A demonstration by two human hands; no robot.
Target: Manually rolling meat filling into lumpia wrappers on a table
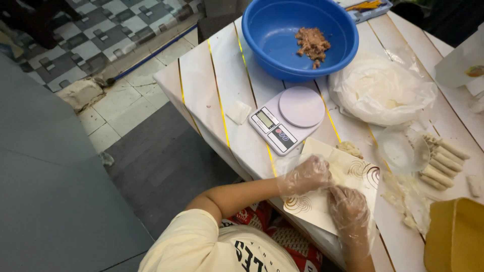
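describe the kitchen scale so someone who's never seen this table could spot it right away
Start at the big blue basin at the far end of the white slatted table. Just in front of it, toward the gloved hands, sits the kitchen scale. It is the only flat, pale device there, with a round weighing plate at one end and a small display with buttons at the other.

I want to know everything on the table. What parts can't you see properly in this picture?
- Head view: the wrapper under the left hand and right hand is covered by both gloves.
- The yellow container is cut off by the bottom-right edge.
- The scale screen is too small to read.
- The tray is cropped at the top.
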